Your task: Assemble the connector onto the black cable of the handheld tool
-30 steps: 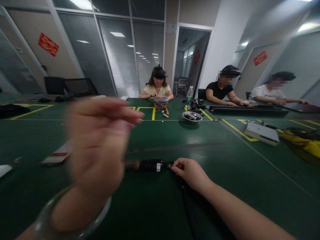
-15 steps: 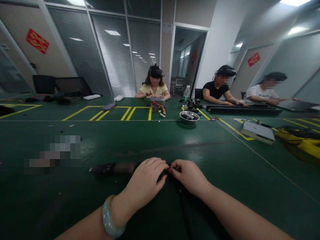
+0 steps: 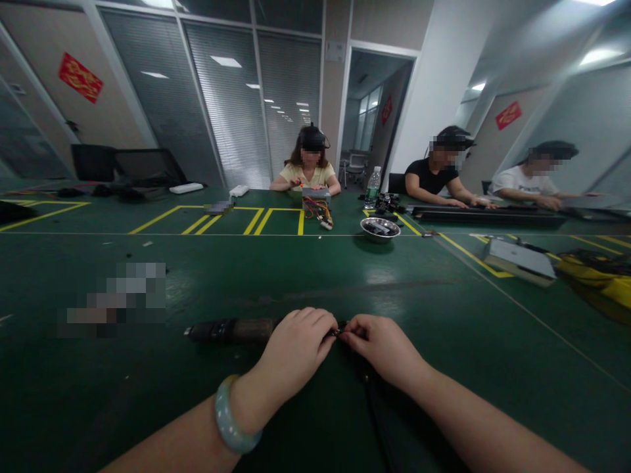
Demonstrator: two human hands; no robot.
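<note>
A dark cylindrical tool point(image 3: 251, 330) lies across the green table, its narrow metal tip pointing left and its middle band brownish. My left hand point(image 3: 300, 341), with a pale green bangle on the wrist, covers the tool's right part. Its fingers and thumb are bent together around something small at the tool's right end. My right hand point(image 3: 379, 341) pinches close beside it, thumb against forefinger. Between the fingertips shows a tiny shiny piece point(image 3: 336, 332), too small to name. A black cord or strap point(image 3: 375, 407) runs down toward me below my right hand.
A metal bowl point(image 3: 380, 230) of small dark parts stands ahead. Beyond it are a water bottle point(image 3: 373, 185) and a box with coloured wires point(image 3: 318, 196). A silver case point(image 3: 519, 261) and yellow-black bundle point(image 3: 599, 276) lie right. Three people sit across the table.
The view has shifted slightly. My left fingertips have come closer to my right fingertips, and the tiny shiny piece between them shows more plainly. The tool stays lying on the table.
</note>
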